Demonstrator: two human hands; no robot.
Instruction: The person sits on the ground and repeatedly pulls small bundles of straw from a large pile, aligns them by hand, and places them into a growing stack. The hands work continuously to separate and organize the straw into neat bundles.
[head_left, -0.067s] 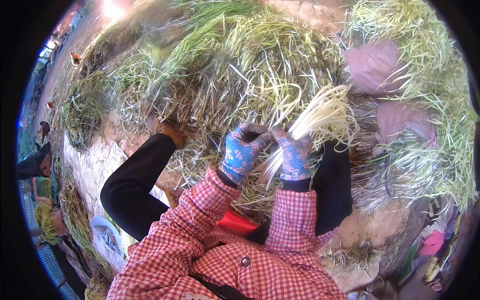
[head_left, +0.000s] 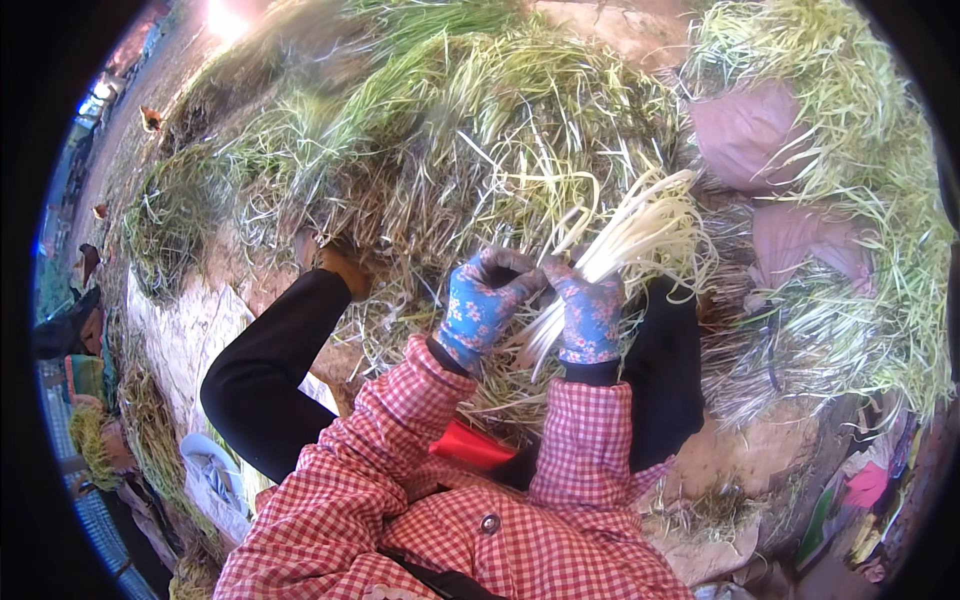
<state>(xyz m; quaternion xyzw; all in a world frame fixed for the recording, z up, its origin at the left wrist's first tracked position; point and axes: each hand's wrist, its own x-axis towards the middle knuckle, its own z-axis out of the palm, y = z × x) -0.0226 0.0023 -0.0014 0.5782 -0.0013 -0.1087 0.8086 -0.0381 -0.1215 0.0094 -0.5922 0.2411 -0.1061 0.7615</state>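
My right hand, in a blue flowered glove with a grey palm, is wrapped round a bundle of pale chive-like stalks. The bundle's looping, yellowish-white ends fan out up and to the right, and its straight white ends stick out below, between my hands. My left hand, gloved the same way, is closed with its fingertips meeting the right hand's fingers. What it pinches is hidden. A few loose pale stalks rise just above where the hands meet.
A big heap of long green and straw-coloured stalks spreads beyond my hands. More pale green stalks lie at the right, around pinkish-brown cloths. My bent black-clad legs flank the work. Something red lies near my lap.
My left hand has shifted very slightly left and down. The loose stalks above the hands have moved a little; the right hand and its bundle stay nearly still.
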